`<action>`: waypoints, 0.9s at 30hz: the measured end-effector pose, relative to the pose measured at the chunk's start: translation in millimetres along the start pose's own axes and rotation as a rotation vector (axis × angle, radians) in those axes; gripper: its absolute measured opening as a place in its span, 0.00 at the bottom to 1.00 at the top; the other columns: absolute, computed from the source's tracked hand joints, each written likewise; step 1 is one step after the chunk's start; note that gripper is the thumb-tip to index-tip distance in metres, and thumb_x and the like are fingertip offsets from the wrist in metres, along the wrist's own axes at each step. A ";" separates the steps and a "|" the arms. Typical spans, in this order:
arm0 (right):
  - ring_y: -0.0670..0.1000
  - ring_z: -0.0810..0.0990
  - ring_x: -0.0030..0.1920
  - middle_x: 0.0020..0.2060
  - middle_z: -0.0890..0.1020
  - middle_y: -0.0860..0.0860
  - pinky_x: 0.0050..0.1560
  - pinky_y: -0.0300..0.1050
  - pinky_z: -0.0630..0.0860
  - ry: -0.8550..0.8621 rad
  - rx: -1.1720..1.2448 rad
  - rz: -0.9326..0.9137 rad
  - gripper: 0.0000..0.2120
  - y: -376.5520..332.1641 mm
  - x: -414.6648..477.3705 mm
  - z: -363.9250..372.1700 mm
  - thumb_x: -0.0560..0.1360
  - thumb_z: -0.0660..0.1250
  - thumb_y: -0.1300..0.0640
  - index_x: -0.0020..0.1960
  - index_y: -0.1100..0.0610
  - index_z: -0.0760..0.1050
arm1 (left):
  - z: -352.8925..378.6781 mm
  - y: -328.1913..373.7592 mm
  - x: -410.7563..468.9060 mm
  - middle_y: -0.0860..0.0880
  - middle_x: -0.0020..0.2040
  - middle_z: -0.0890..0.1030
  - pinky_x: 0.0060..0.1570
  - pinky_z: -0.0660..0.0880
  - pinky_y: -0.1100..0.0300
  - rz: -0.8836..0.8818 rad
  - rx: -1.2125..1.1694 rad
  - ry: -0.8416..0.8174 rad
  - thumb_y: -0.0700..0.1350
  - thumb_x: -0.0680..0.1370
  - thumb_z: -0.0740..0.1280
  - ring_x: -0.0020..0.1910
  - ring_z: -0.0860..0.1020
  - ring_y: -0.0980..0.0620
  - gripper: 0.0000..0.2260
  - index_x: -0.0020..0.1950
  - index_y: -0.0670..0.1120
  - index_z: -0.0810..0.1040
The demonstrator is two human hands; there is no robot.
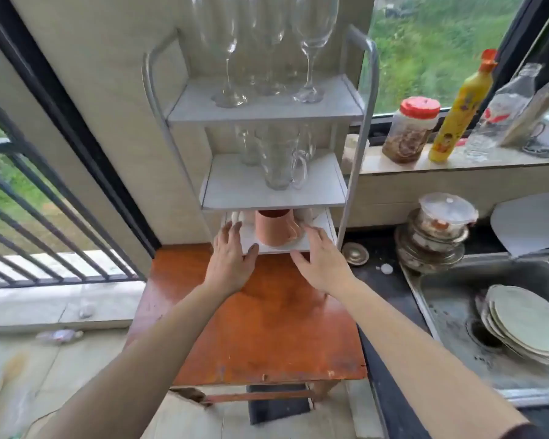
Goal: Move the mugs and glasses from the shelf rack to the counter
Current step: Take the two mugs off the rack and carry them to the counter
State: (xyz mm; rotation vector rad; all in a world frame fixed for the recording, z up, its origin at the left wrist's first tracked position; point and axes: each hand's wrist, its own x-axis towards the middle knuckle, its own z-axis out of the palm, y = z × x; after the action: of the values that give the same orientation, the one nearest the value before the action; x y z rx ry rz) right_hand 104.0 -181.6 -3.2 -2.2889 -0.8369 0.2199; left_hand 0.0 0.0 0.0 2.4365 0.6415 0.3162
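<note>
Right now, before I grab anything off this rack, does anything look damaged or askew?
The wooden table has a chipped front edge, and broken wood hangs under its near left corner. On the shelf rack, nothing looks tipped or spilled.

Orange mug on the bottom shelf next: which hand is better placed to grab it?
Right, probably. The orange mug's handle points toward the right hand, whose fingertips are just beside it. The left hand is open by the mug's plain side, over the bottom shelf's front edge.
</note>
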 end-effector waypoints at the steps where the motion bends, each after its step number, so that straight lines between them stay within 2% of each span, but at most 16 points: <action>1: 0.55 0.72 0.71 0.74 0.66 0.49 0.65 0.54 0.73 0.022 0.043 0.020 0.30 -0.2 5.5 4.7 0.80 0.63 0.46 0.79 0.48 0.57 | 2.0 -2.2 8.7 0.41 0.78 0.59 0.73 0.58 0.46 -0.014 -0.051 0.022 0.50 0.81 0.63 0.78 0.56 0.41 0.29 0.79 0.43 0.57; 3: 0.54 0.76 0.67 0.74 0.67 0.51 0.61 0.50 0.74 0.018 0.107 0.071 0.31 -0.8 15.5 12.5 0.80 0.64 0.48 0.80 0.49 0.56 | 4.7 -6.3 24.0 0.41 0.78 0.60 0.73 0.59 0.47 -0.065 -0.161 0.029 0.48 0.81 0.63 0.77 0.58 0.42 0.29 0.79 0.43 0.56; 6: 0.54 0.78 0.62 0.73 0.68 0.53 0.64 0.53 0.76 0.005 0.182 0.139 0.30 -3.8 27.7 21.1 0.81 0.65 0.53 0.80 0.52 0.58 | 9.9 -8.3 42.5 0.42 0.72 0.66 0.66 0.67 0.45 -0.125 -0.307 0.018 0.46 0.81 0.63 0.70 0.67 0.39 0.24 0.75 0.44 0.61; 8: 0.52 0.79 0.56 0.68 0.72 0.54 0.64 0.53 0.77 0.032 0.255 0.144 0.25 -7.7 37.2 24.4 0.81 0.65 0.58 0.77 0.54 0.64 | 9.4 -9.2 56.5 0.42 0.68 0.70 0.60 0.72 0.46 -0.148 -0.370 0.055 0.46 0.81 0.63 0.66 0.71 0.38 0.20 0.71 0.44 0.63; 11: 0.54 0.79 0.55 0.58 0.73 0.51 0.62 0.52 0.77 0.053 0.339 0.201 0.19 -10.8 45.1 27.7 0.83 0.62 0.59 0.73 0.58 0.68 | 9.7 -4.8 75.2 0.46 0.70 0.73 0.55 0.70 0.54 -0.250 -0.463 0.052 0.49 0.81 0.63 0.66 0.73 0.44 0.21 0.73 0.49 0.64; 13: 0.55 0.81 0.52 0.56 0.78 0.53 0.58 0.54 0.79 0.066 0.459 0.288 0.16 -13.3 42.8 28.5 0.84 0.60 0.55 0.71 0.58 0.69 | 11.9 -1.1 81.4 0.48 0.63 0.76 0.52 0.70 0.56 -0.303 -0.508 0.041 0.47 0.81 0.63 0.61 0.74 0.48 0.16 0.68 0.49 0.68; 15: 0.53 0.82 0.43 0.47 0.82 0.54 0.51 0.55 0.82 0.085 0.526 0.378 0.14 -15.3 35.8 28.3 0.84 0.59 0.50 0.67 0.56 0.69 | 14.2 1.2 79.9 0.47 0.55 0.76 0.49 0.72 0.55 -0.357 -0.463 0.018 0.46 0.81 0.63 0.58 0.76 0.45 0.08 0.59 0.47 0.69; 17: 0.51 0.81 0.39 0.40 0.82 0.53 0.40 0.49 0.79 0.077 0.492 0.412 0.14 -15.4 27.3 28.9 0.84 0.59 0.47 0.63 0.55 0.69 | 14.6 -0.8 71.0 0.44 0.52 0.75 0.45 0.74 0.52 -0.371 -0.441 0.056 0.44 0.81 0.62 0.51 0.77 0.42 0.10 0.60 0.43 0.65; 19: 0.48 0.80 0.38 0.42 0.83 0.52 0.33 0.40 0.70 0.055 0.415 0.424 0.14 -14.9 19.4 29.8 0.83 0.58 0.45 0.61 0.54 0.70 | 13.6 -4.0 57.9 0.46 0.52 0.75 0.43 0.78 0.50 -0.373 -0.573 0.076 0.41 0.80 0.60 0.46 0.78 0.44 0.18 0.68 0.44 0.59; 21: 0.46 0.80 0.38 0.44 0.83 0.51 0.31 0.36 0.66 0.039 0.362 0.438 0.14 -15.3 12.4 29.1 0.83 0.58 0.43 0.60 0.52 0.71 | 11.0 -3.7 39.7 0.48 0.51 0.74 0.43 0.78 0.53 -0.365 -0.667 0.087 0.40 0.80 0.61 0.44 0.78 0.50 0.19 0.68 0.47 0.58; 24: 0.47 0.79 0.40 0.45 0.81 0.50 0.32 0.37 0.66 0.008 0.334 0.435 0.15 -16.9 0.1 25.5 0.83 0.56 0.43 0.60 0.53 0.71 | 13.4 2.9 9.2 0.48 0.53 0.75 0.38 0.71 0.63 -0.370 -0.763 0.085 0.42 0.79 0.62 0.45 0.76 0.55 0.18 0.62 0.53 0.57; 27: 0.50 0.78 0.42 0.45 0.79 0.50 0.38 0.39 0.69 0.026 0.412 0.397 0.11 -16.2 -22.6 22.2 0.84 0.56 0.45 0.54 0.51 0.71 | 18.1 10.9 -26.7 0.52 0.51 0.75 0.41 0.70 0.61 -0.384 -0.860 0.089 0.43 0.79 0.63 0.45 0.75 0.57 0.18 0.62 0.53 0.58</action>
State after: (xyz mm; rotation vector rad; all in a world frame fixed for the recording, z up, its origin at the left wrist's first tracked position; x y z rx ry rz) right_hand 70.0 -174.5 -10.9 -2.0340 -0.2782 0.4890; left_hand -12.2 -30.2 -9.8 1.4587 0.7880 0.4310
